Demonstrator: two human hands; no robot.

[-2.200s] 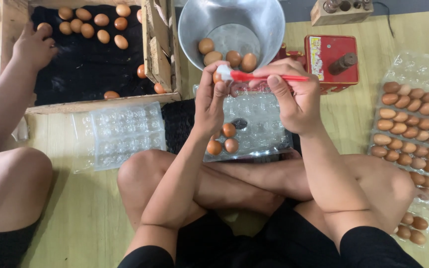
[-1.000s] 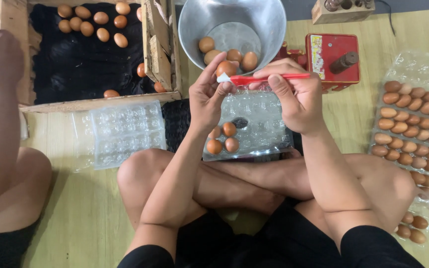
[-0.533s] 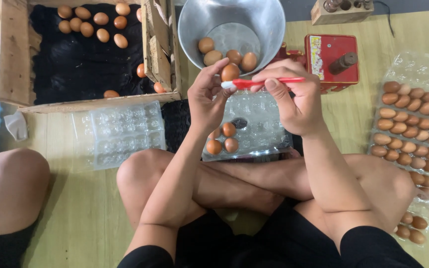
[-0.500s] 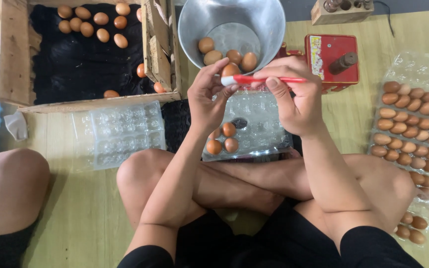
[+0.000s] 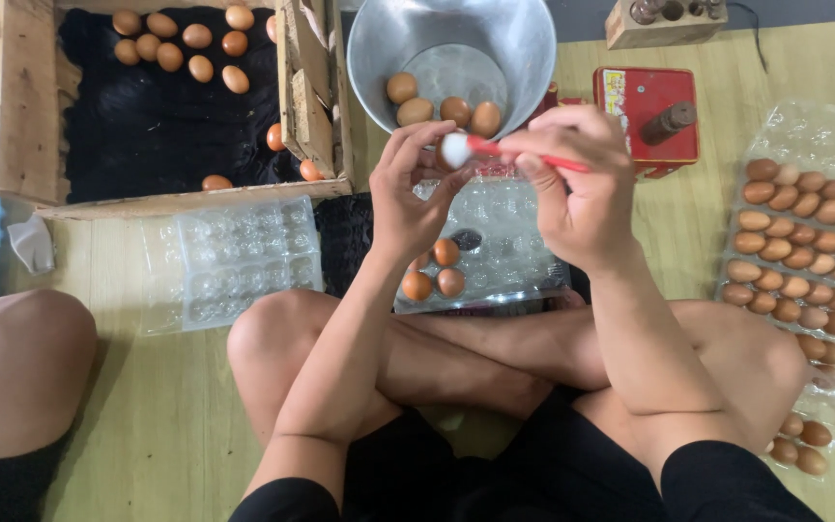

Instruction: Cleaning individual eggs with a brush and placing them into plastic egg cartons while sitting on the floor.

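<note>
My left hand (image 5: 408,193) holds a brown egg (image 5: 444,166) at its fingertips, mostly hidden behind a white brush head. My right hand (image 5: 577,179) grips a red-handled brush (image 5: 524,155) whose white tip (image 5: 454,150) touches that egg. Both hands hover over a clear plastic egg tray (image 5: 514,242) on my lap, which holds three brown eggs (image 5: 435,273). Just beyond stands a metal bowl (image 5: 524,39) with several brown eggs (image 5: 442,101).
A wooden crate (image 5: 21,106) with a black lining and several eggs sits at the upper left. An empty clear tray (image 5: 234,256) lies on the floor. Filled egg trays (image 5: 799,232) line the right. A red device (image 5: 645,111) stands behind. Another person's knee (image 5: 16,367) is at left.
The other person's hand has left the crate and gone out of view. My hands have kept the brush working on the egg, shifting slightly.
</note>
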